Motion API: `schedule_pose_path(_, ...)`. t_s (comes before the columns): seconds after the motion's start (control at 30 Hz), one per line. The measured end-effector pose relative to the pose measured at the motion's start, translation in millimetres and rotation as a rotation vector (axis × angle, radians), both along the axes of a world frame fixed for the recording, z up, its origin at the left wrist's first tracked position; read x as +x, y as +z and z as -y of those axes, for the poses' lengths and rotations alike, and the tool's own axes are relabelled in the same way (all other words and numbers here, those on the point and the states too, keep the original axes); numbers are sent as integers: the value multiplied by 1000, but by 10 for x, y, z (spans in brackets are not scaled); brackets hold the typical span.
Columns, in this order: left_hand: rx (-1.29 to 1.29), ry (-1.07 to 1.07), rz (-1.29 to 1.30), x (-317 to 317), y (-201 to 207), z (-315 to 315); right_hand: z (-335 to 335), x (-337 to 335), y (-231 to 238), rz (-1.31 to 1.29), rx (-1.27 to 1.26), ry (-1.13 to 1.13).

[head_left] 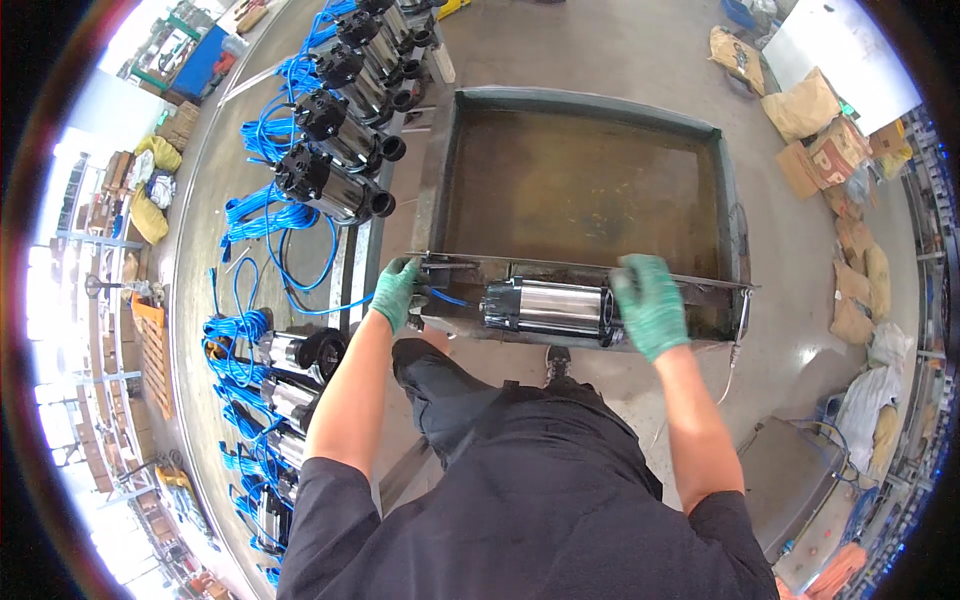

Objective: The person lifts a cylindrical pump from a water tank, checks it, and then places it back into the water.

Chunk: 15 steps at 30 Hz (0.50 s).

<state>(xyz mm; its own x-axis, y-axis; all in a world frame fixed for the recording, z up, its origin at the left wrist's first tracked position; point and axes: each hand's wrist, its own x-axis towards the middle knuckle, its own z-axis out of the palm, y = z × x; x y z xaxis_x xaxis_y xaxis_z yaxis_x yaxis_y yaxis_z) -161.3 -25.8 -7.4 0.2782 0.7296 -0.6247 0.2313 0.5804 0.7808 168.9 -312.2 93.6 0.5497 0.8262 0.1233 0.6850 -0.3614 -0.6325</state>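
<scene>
A steel-bodied submersible pump with black ends lies on its side along the near edge of a water-filled metal tank. My left hand, in a green glove, is closed at the tank's near left corner, beside a small metal fixture. A blue cable runs from under this hand toward the pump's left end; what the fingers hold is hidden. My right hand, also gloved in green, is over the pump's right end with its fingers stretched out. It partly covers that end and looks slightly blurred.
To my left, a long bench carries several upright-tilted pumps and coiled blue cables. More pumps lie nearer me. A thin rod spans the tank's near side. Sacks and cartons sit on the floor at right.
</scene>
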Motion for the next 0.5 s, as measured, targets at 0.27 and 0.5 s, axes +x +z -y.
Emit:
schedule_pose_path(0.27,419,-104,-86,67,55,238,-258,-331,-163,157,-165,19)
schedule_pose_path(0.5,420,-248,96,-350,538,490,-246,-330,-198,183,-145,11)
